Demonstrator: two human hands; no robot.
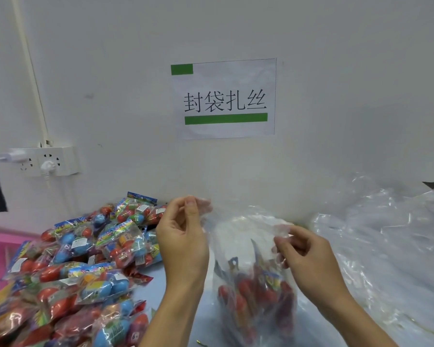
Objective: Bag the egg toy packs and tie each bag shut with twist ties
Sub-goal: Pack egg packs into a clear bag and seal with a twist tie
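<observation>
Both hands, left hand (183, 236) and right hand (302, 249), pinched the rim of the bag (251, 259) standing between them (packs (254, 289) inside); thin film could slip, spilling packs.

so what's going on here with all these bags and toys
A person is bagging egg toy packs at a table. Both hands hold up a clear plastic bag by its open mouth: the left hand pinches the rim on one side, the right hand pinches the other. Several packs already sit in the bottom of the bag. A big pile of unbagged egg toy packs lies to the left, and a heap of empty clear bags to the right. The bag is not yet tied.
</observation>
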